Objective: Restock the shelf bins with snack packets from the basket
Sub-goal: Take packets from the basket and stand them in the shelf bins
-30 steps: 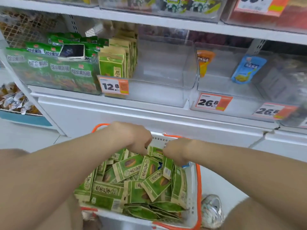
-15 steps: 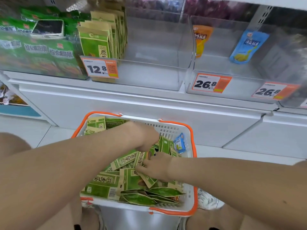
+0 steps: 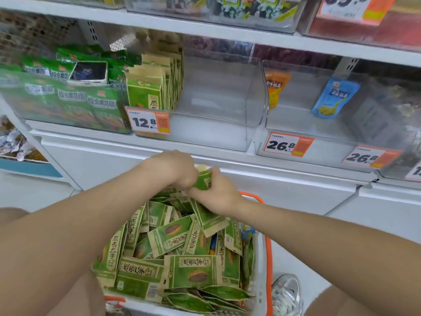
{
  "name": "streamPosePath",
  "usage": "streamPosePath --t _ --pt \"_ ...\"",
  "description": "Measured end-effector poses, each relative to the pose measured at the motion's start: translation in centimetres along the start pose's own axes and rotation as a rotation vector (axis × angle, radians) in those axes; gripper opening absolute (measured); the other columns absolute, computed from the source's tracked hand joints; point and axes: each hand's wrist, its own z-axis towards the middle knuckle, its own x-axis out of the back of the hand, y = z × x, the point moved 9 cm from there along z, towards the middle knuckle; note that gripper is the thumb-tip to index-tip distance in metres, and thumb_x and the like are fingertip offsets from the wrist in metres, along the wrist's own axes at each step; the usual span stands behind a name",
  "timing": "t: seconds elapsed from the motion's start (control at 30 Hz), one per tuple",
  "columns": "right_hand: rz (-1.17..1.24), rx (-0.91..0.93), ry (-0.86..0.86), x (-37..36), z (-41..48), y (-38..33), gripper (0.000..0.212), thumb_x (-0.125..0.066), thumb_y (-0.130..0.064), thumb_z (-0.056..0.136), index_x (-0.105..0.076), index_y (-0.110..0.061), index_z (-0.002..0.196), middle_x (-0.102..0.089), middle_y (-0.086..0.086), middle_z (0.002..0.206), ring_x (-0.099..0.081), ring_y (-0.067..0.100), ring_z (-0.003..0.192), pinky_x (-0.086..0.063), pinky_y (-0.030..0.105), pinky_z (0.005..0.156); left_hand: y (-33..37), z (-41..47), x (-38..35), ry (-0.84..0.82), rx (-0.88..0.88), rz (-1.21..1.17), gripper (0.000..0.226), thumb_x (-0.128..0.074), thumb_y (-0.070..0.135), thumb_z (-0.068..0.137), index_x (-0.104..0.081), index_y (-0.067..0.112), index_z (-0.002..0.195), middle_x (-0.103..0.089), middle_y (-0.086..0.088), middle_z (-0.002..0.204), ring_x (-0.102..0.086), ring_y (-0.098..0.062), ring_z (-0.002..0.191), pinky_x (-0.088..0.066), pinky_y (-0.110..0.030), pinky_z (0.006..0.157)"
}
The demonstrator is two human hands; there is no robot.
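A white basket with an orange rim point(image 3: 267, 238) sits below me, heaped with several green and tan snack packets point(image 3: 193, 271). Above its far end, my left hand point(image 3: 175, 168) and my right hand point(image 3: 216, 192) both grip a small bunch of these packets point(image 3: 204, 179), lifted off the pile. Straight ahead is a clear shelf bin point(image 3: 218, 96) with a 12.8 price tag point(image 3: 148, 120). A row of the same packets point(image 3: 155, 87) stands upright at its left side; the rest of the bin is bare.
A bin of green pouches point(image 3: 61, 99) with a phone-like device point(image 3: 90, 71) on top stands to the left. To the right, a bin with 26.8 tags holds an orange pouch point(image 3: 275, 87) and a blue pouch point(image 3: 335, 98). White cabinet fronts point(image 3: 284, 192) run under the shelf.
Both hands have risen from deep in the basket pile to its far end, now holding a bunch of packets together. The view has tilted up toward the shelf.
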Motion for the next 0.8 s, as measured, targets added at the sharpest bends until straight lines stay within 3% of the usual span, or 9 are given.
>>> streamPosePath --t 0.07,0.17,0.27,0.37,0.43,0.57,0.67,0.73,0.8 --pt "0.113 0.017 0.14 2.4 0.2 -1.6 0.05 -0.085 -0.054 0.075 -0.05 -0.029 0.101 -0.07 -0.011 0.092 -0.067 0.008 0.087 -0.05 0.026 0.066 -1.1 -0.2 1.1 0.032 0.055 -0.334 0.049 -0.038 0.037 0.109 -0.065 -0.002 0.095 -0.075 -0.016 0.085 -0.075 -0.032 0.061 -0.065 -0.041 0.067" --pt "0.135 0.105 0.269 4.2 0.5 -3.9 0.065 -0.081 -0.066 0.07 -0.045 -0.032 0.113 -0.068 -0.007 0.104 -0.066 0.01 0.098 -0.054 0.029 0.077 -2.7 -0.3 3.5 0.185 0.069 -0.725 0.038 -0.042 0.024 0.109 -0.064 -0.005 0.099 -0.072 -0.02 0.079 -0.074 -0.036 0.062 -0.065 -0.05 0.06" --pt "0.253 0.182 0.342 6.0 0.5 -5.9 0.04 -0.062 -0.06 0.091 -0.047 -0.037 0.119 -0.062 0.0 0.112 -0.063 0.018 0.107 -0.055 0.045 0.092 -4.4 -1.0 6.1 0.407 -0.005 -1.079 0.035 -0.05 0.024 0.11 -0.06 -0.008 0.101 -0.065 -0.02 0.084 -0.071 -0.034 0.071 -0.064 -0.058 0.063" --pt "0.389 0.228 0.408 8.6 -0.1 -7.8 0.018 -0.054 -0.037 0.106 -0.062 -0.024 0.114 -0.069 -0.001 0.103 -0.069 0.018 0.097 -0.057 0.049 0.088 -5.2 -2.5 7.6 0.562 -0.063 -1.382 0.027 -0.06 0.023 0.107 -0.069 0.001 0.094 -0.074 -0.006 0.075 -0.07 -0.019 0.065 -0.063 -0.038 0.062" --pt "0.456 0.244 0.372 9.8 -0.1 -9.1 0.019 -0.058 -0.031 0.106 -0.07 -0.017 0.105 -0.076 0.004 0.095 -0.073 0.021 0.09 -0.06 0.046 0.085 -5.5 -3.4 8.3 0.659 -0.089 -1.458 0.019 -0.063 0.02 0.106 -0.072 0.009 0.092 -0.075 0.003 0.067 -0.07 -0.008 0.058 -0.054 -0.022 0.051" --pt "0.545 0.089 0.234 10.9 0.7 -9.6 0.016 -0.065 -0.018 0.1 -0.074 -0.008 0.093 -0.079 0.012 0.093 -0.07 0.018 0.08 -0.053 0.034 0.074 -6.0 -4.1 8.9 0.751 -0.085 -1.484 0.016 -0.068 0.023 0.103 -0.073 0.008 0.103 -0.079 -0.001 0.074 -0.073 -0.009 0.06 -0.051 -0.019 0.048" --pt "0.615 0.074 0.228 12.0 1.1 -10.1 0.013 -0.066 -0.009 0.098 -0.074 -0.006 0.089 -0.078 0.015 0.09 -0.072 0.023 0.078 -0.058 0.033 0.068 -5.4 -3.7 8.9 0.723 -0.087 -1.497 0.03 -0.064 0.031 0.105 -0.073 0.003 0.101 -0.075 -0.002 0.072 -0.066 -0.004 0.054 -0.045 -0.015 0.047" --pt "0.57 0.101 0.257 12.7 1.4 -10.7 0.012 -0.066 -0.01 0.099 -0.074 -0.006 0.09 -0.078 0.016 0.093 -0.074 0.02 0.077 -0.06 0.03 0.065 -4.7 -3.1 8.7 0.667 -0.094 -1.495 0.049 -0.059 0.042 0.106 -0.07 -0.005 0.101 -0.073 -0.016 0.079 -0.066 -0.013 0.062 -0.049 -0.02 0.057" --pt "0.537 0.128 0.27 13.0 1.7 -11.2 0.012 -0.066 -0.011 0.1 -0.074 -0.004 0.093 -0.078 0.017 0.095 -0.073 0.018 0.076 -0.06 0.026 0.062 -4.3 -2.4 8.5 0.629 -0.1 -1.535 0.051 -0.056 0.045 0.107 -0.069 -0.005 0.105 -0.074 -0.025 0.097 -0.073 -0.029 0.08 -0.058 -0.036 0.074"
